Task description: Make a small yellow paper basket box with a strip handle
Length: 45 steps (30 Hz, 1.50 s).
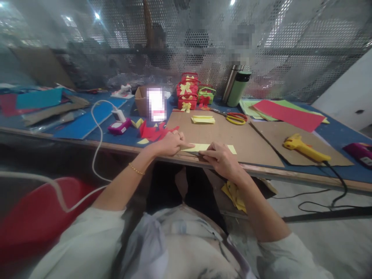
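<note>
A pale yellow paper strip point(200, 147) lies along the near edge of a brown cardboard sheet point(232, 135). My left hand point(171, 142) holds down the strip's left part, its index finger stretched along the paper and the other fingers curled. On the right part, my right hand point(222, 157) has its fingers bent together at the strip's near edge. A thin dark sliver shows below the paper between the hands; what it is, I cannot tell. Beyond them rests a folded yellow paper piece point(202, 119). Red paper scraps point(155, 131) lie beside my left hand.
Scissors point(236, 117) with red and yellow handles lie behind the cardboard. A yellow glue gun point(305, 149) rests at right, its cord hanging over the edge. Red boxes with yellow bows point(187, 91), a green bottle point(238, 89) and a lit phone point(156, 104) stand farther back.
</note>
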Motion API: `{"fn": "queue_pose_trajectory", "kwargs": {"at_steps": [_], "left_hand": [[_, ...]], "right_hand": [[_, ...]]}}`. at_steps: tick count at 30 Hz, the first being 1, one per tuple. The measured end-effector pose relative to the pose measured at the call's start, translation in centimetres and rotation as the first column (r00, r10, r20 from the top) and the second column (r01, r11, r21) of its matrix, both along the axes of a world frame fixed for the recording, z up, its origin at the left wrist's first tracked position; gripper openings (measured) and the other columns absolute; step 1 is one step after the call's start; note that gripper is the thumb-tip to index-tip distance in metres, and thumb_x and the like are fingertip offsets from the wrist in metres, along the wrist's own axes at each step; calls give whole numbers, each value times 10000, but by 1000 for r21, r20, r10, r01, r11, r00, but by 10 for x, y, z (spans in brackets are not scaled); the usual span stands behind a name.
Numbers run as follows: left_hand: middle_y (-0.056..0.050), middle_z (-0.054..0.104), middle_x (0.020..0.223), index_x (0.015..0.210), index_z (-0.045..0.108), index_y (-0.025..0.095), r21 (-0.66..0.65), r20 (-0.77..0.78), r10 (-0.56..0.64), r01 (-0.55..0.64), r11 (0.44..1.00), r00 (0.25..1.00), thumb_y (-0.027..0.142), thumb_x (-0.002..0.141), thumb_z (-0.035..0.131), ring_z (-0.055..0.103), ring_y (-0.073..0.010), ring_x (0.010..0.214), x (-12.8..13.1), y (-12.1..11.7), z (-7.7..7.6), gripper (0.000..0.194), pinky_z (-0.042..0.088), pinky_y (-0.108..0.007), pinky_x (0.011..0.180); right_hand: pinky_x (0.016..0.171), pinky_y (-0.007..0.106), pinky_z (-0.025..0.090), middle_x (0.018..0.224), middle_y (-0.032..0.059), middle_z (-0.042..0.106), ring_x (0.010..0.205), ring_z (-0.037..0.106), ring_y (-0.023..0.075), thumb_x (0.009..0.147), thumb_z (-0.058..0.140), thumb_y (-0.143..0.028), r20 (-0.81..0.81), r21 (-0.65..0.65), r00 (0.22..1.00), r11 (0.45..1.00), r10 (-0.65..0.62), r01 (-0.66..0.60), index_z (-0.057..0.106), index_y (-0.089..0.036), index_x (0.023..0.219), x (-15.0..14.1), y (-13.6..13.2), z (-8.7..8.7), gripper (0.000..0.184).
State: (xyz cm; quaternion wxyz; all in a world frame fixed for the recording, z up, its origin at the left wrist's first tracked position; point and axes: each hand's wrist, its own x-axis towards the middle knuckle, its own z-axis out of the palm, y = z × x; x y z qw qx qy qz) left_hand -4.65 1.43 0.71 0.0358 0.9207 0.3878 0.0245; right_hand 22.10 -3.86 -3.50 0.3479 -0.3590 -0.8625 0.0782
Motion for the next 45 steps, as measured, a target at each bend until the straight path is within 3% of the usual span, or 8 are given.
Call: {"fn": "queue_pose_trajectory", "kwargs": {"at_steps": [5,12,20,32,37,39,41,45], "left_hand": [[-57,593,1062,1441,651,395,-148,50,-7,14,989,999,107,941,396,468,-204,933,1,1,14,631,373,-348,961],[-39,578,975,1396,705,285,-385,124,-43,88,919,991,300,969,501,500,-159,813,1,19,24,473,404,-292,840],[-35,588,960,1351,738,300,-393,180,-47,116,912,982,303,966,533,496,-153,792,-1,26,15,436,400,-277,800],[-41,600,976,1359,732,311,-367,146,-47,98,925,988,227,943,509,509,-159,813,1,21,19,479,416,-282,823],[-39,613,967,1334,748,313,-324,126,-62,100,941,990,204,949,494,535,-168,863,0,21,17,475,426,-277,846],[-40,608,954,1326,755,297,-300,137,-62,101,948,989,185,951,488,537,-166,858,0,18,17,474,431,-274,846],[-43,598,945,1332,752,272,-277,148,-58,98,956,987,166,956,479,535,-164,854,0,13,18,477,434,-275,859],[-59,617,946,1348,740,258,-164,146,-60,84,983,987,176,1006,425,517,-184,891,-1,6,20,472,420,-305,919]], "right_hand": [[766,374,429,892,78,661,861,598,222,1026,577,-194,6,0,1000,1000,-20,20,836,-274,1106,-1,2,-1,282],[761,376,432,895,87,662,861,601,226,1015,596,-194,36,6,999,1000,-22,22,840,-270,1103,-1,4,-2,271],[744,364,418,881,84,654,835,589,216,1004,611,-192,42,21,999,1000,-8,7,844,-271,1100,-5,10,-2,264],[751,373,430,884,81,658,850,610,221,1016,599,-219,5,-14,1000,1000,22,-22,844,-270,1088,-3,2,1,260],[763,376,485,918,81,675,872,633,228,1022,566,-273,-117,-70,987,990,110,-119,829,-283,1146,10,-1,8,291],[750,373,505,939,88,686,867,638,235,1013,570,-316,-181,-61,983,997,28,-39,827,-276,1151,30,10,11,295],[745,378,511,922,93,689,851,635,245,988,594,-328,-199,-30,967,987,-161,158,824,-254,1154,57,27,13,294],[729,373,507,858,98,708,744,619,232,907,636,-265,-112,-39,883,890,-455,454,826,-192,1118,108,64,18,293]]}}
